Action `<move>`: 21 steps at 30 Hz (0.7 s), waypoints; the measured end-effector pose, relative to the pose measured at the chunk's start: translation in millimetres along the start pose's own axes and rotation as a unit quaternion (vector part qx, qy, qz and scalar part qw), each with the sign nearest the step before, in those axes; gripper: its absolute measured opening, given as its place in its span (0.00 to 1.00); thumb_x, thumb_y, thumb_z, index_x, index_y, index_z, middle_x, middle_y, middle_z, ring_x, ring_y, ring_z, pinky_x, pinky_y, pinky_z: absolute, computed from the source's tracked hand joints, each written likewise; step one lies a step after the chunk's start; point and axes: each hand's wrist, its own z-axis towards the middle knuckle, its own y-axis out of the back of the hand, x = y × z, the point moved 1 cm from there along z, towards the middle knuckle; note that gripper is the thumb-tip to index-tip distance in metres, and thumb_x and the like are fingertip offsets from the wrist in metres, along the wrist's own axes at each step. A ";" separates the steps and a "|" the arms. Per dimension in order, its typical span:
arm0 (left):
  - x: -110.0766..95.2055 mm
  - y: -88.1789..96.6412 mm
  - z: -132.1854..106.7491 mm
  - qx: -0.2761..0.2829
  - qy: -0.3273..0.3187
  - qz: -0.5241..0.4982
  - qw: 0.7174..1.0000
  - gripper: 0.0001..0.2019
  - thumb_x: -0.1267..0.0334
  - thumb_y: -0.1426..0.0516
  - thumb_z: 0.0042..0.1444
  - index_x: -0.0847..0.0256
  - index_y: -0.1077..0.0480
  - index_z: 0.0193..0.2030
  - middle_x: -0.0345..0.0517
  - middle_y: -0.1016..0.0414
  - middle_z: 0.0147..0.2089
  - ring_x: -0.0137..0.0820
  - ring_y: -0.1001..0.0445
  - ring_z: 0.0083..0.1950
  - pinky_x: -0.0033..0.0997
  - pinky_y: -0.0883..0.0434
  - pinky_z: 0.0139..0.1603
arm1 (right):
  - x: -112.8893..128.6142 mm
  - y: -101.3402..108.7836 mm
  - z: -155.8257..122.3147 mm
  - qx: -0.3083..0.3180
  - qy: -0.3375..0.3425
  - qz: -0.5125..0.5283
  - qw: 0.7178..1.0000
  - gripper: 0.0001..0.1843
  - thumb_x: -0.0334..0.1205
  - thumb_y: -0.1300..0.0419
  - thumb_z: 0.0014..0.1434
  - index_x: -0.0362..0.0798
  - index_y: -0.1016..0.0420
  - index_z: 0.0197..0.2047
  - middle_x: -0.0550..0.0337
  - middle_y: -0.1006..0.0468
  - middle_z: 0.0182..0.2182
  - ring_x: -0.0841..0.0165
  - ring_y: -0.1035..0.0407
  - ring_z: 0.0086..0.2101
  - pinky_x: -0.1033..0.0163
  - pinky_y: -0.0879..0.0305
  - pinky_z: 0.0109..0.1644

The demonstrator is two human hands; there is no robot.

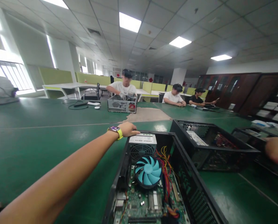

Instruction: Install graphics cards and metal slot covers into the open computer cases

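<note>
My left hand [127,128], with a yellow-green watch strap on the wrist, grips the far left corner of an open black computer case [188,169]. Its fingers lie over the rim beside the power supply [143,140]; part of them is hidden. Inside the case are a turquoise cooling fan [148,169], a green motherboard [135,194] and a bundle of red and yellow wires [167,174]. My right hand does not show. At the right edge a blurred part of a limb [277,151] appears; whose it is I cannot make out.
A second open black case [225,158] stands to the right, with another dark case [244,132] beyond it. Across the green table [59,149], a gloved person works in a silver case [115,106]. Brown cardboard [148,115] and cables [79,105] lie nearby. Other people sit farther right.
</note>
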 end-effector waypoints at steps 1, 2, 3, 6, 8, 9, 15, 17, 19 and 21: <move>4.9 1.7 -7.7 0.002 -0.005 0.000 1.000 0.26 0.41 0.55 0.56 0.57 0.25 0.40 0.51 0.23 0.40 0.38 0.26 0.41 0.29 0.36 0.37 | -10.6 -0.9 1.4 -0.004 -0.003 0.006 1.000 0.24 0.57 0.55 0.62 0.53 0.28 0.26 0.64 0.29 0.20 0.71 0.34 0.23 0.62 0.35 0.30; 10.2 4.3 -17.8 0.004 -0.008 0.001 1.000 0.26 0.41 0.54 0.56 0.58 0.25 0.39 0.51 0.23 0.39 0.37 0.27 0.39 0.29 0.37 0.36 | -16.8 -1.1 -1.0 -0.009 -0.005 0.012 1.000 0.23 0.57 0.53 0.62 0.51 0.28 0.29 0.64 0.28 0.22 0.72 0.34 0.24 0.63 0.35 0.31; 15.3 7.6 -30.7 0.009 -0.008 0.002 1.000 0.26 0.41 0.54 0.56 0.59 0.25 0.36 0.51 0.23 0.37 0.37 0.27 0.37 0.29 0.38 0.34 | -19.3 -0.9 -6.3 -0.013 -0.006 0.019 1.000 0.22 0.57 0.51 0.62 0.49 0.29 0.31 0.63 0.28 0.24 0.73 0.35 0.24 0.63 0.35 0.31; 22.3 18.1 -88.1 0.036 0.002 0.002 0.999 0.25 0.42 0.55 0.57 0.61 0.27 0.30 0.50 0.25 0.30 0.35 0.30 0.30 0.29 0.41 0.29 | -16.8 4.4 -23.8 -0.034 0.004 0.044 0.998 0.20 0.51 0.50 0.62 0.47 0.33 0.25 0.64 0.33 0.21 0.73 0.39 0.23 0.63 0.38 0.31; 16.6 23.4 -140.2 0.063 0.013 -0.018 0.998 0.25 0.44 0.56 0.59 0.61 0.28 0.29 0.48 0.27 0.28 0.33 0.32 0.27 0.29 0.42 0.27 | -18.2 13.0 -21.0 -0.043 0.013 0.076 0.996 0.24 0.47 0.54 0.63 0.48 0.38 0.18 0.64 0.38 0.17 0.73 0.40 0.22 0.62 0.41 0.32; 11.1 25.6 -168.3 0.073 0.022 -0.035 0.996 0.25 0.45 0.57 0.60 0.60 0.29 0.28 0.47 0.28 0.27 0.32 0.32 0.27 0.29 0.42 0.28 | -20.6 18.6 -12.6 -0.029 0.009 0.099 0.995 0.26 0.46 0.55 0.64 0.47 0.41 0.16 0.63 0.39 0.16 0.72 0.40 0.23 0.62 0.41 0.32; -31.5 60.7 -274.5 0.090 0.035 -0.085 0.992 0.19 0.47 0.49 0.56 0.57 0.28 0.25 0.42 0.28 0.27 0.31 0.33 0.28 0.27 0.42 0.28 | 1.1 36.1 83.9 0.312 -0.042 0.044 0.948 0.16 0.48 0.48 0.58 0.48 0.25 0.29 0.59 0.24 0.26 0.67 0.31 0.30 0.64 0.39 0.33; -50.3 82.1 -258.6 0.060 -0.002 -0.080 0.995 0.17 0.48 0.48 0.56 0.57 0.28 0.27 0.40 0.28 0.26 0.29 0.33 0.28 0.26 0.42 0.28 | 27.5 24.3 106.7 0.370 -0.009 -0.087 0.925 0.15 0.49 0.41 0.51 0.47 0.22 0.34 0.53 0.21 0.30 0.60 0.27 0.32 0.61 0.37 0.32; -73.6 94.0 -218.6 0.002 -0.054 -0.063 0.997 0.16 0.50 0.49 0.58 0.58 0.28 0.32 0.39 0.29 0.25 0.27 0.33 0.26 0.25 0.40 0.28 | 50.8 3.9 119.2 0.425 0.032 -0.190 0.885 0.20 0.49 0.35 0.43 0.43 0.21 0.36 0.45 0.21 0.33 0.52 0.26 0.35 0.56 0.34 0.35; -100.5 85.4 -168.4 -0.023 -0.121 -0.016 0.992 0.13 0.55 0.49 0.59 0.58 0.27 0.34 0.42 0.25 0.28 0.29 0.30 0.27 0.26 0.37 0.29 | 62.1 -18.3 124.7 0.484 0.061 -0.225 0.844 0.21 0.45 0.31 0.38 0.40 0.20 0.35 0.43 0.21 0.32 0.51 0.26 0.34 0.55 0.32 0.36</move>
